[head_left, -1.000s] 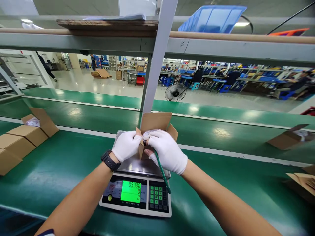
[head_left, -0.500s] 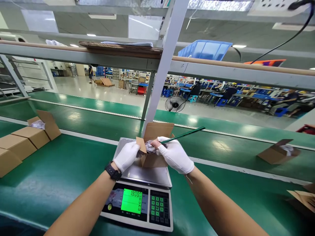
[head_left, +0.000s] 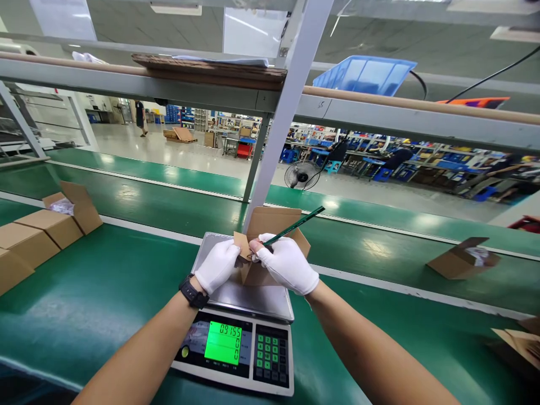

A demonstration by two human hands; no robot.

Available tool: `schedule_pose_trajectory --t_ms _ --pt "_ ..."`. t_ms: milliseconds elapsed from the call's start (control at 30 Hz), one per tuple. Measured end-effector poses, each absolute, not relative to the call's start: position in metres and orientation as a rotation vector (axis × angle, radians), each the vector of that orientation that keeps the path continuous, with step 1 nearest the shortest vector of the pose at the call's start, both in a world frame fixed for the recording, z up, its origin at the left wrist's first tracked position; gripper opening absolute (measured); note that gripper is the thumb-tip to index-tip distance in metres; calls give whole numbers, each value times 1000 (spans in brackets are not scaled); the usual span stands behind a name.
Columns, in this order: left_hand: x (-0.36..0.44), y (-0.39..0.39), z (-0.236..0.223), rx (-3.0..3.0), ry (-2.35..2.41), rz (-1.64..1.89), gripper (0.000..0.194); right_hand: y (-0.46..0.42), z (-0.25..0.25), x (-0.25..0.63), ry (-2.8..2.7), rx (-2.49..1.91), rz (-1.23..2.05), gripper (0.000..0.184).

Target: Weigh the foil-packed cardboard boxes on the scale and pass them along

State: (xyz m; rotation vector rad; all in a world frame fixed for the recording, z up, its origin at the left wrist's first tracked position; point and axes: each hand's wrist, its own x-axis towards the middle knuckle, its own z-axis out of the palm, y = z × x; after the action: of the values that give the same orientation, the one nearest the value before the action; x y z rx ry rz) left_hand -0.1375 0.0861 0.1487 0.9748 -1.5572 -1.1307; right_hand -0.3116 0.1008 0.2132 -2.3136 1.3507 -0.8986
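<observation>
An open cardboard box (head_left: pixel 270 220) sits on the metal pan (head_left: pixel 236 301) of a digital scale (head_left: pixel 236 351), whose lit green display shows digits. My left hand (head_left: pixel 219 265), in a white glove with bare fingertips, pinches the box's left side flap. My right hand (head_left: pixel 287 263), gloved the same way, is closed around a slim dark green pencil (head_left: pixel 301 224) that slants up to the right. Its fingertips meet at the left flap, close to the left hand. The box's contents are mostly hidden behind the right hand.
Closed cartons (head_left: pixel 27 242) and an open box (head_left: pixel 86 205) with plastic-wrapped contents stand on the left. Another filled open box (head_left: pixel 458 261) rests on the green belt at right. A metal post (head_left: pixel 287 107) rises behind the scale. A blue bin (head_left: pixel 365 76) sits on the overhead shelf.
My right hand has shifted left to the flap with the pencil, now covering the wrapped contents. The display reading has dropped. The box on the right-hand belt appears further left.
</observation>
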Motion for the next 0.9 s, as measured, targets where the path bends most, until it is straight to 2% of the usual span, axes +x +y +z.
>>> schedule_pose_trajectory --t_ms 667,800,900 --pt "-139 83 143 1003 -1551 -1111 41 98 206 -309 1349 -2260 -1016 34" --pt "-133 81 146 1029 -1590 -1076 38 105 210 -315 1187 -2020 -1225 35" --pt "-122 84 157 1187 -1648 -871 38 113 209 -338 1028 -1638 -1613 30"
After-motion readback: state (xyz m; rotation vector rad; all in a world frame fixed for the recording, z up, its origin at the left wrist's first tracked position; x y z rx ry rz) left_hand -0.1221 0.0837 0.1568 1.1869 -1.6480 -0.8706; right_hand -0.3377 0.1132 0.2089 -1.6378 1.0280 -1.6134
